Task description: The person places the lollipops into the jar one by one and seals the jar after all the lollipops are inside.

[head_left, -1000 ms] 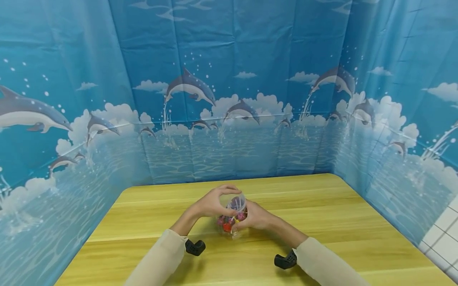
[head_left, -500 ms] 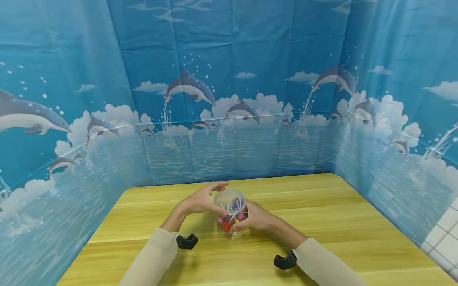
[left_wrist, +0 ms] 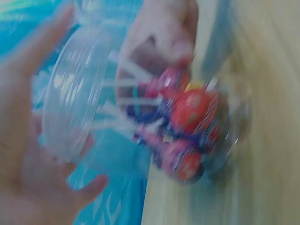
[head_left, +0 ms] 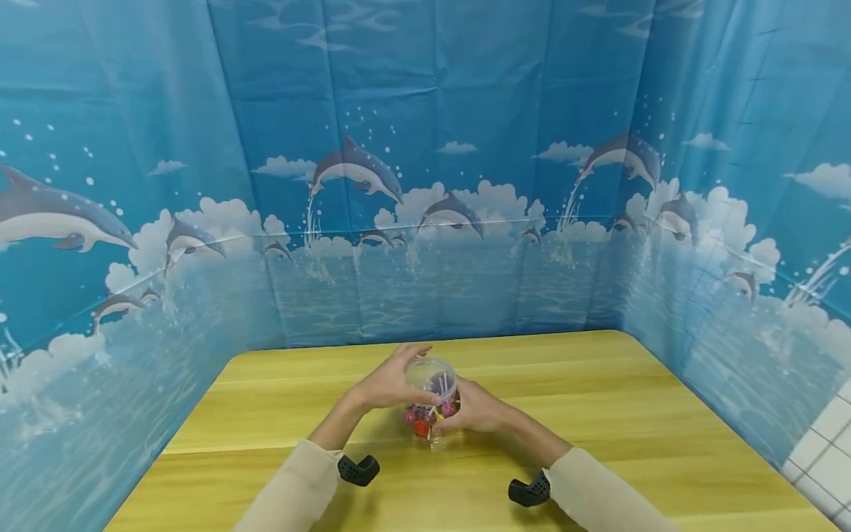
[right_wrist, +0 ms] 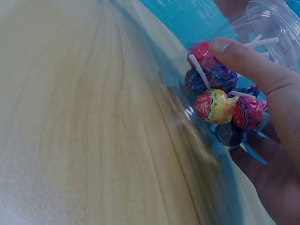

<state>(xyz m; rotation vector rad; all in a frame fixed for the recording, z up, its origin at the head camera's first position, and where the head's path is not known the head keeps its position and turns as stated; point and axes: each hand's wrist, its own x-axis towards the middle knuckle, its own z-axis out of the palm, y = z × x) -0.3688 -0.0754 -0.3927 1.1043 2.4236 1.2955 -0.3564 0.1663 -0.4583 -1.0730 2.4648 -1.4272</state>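
Observation:
A clear plastic jar (left_wrist: 122, 154) of wrapped lollipops (head_left: 422, 427) stands near the middle of the table, tilted a little. Its round clear lid (head_left: 432, 369) is on top. My left hand (head_left: 391, 382) curves around the lid, thumb in front and fingers behind; blur in the left wrist view hides how firmly they touch. My right hand (head_left: 480, 406) grips the jar's side, its thumb (right_wrist: 243, 61) across the wall. Through the plastic, the right wrist view shows red, yellow and purple lollipop wrappers (right_wrist: 214, 106) and white sticks (right_wrist: 262, 42).
The yellow wood-grain table (head_left: 266, 428) reaches back to a blue dolphin-print curtain (head_left: 439, 288), which also hangs at both sides. White tiles (head_left: 821, 451) show at the right edge. A black fitting (head_left: 359, 470) sits at each cuff.
The left hand drew back from the lid to the left, then came forward around it again. The right hand kept its grip on the jar. The jar tipped less than at first.

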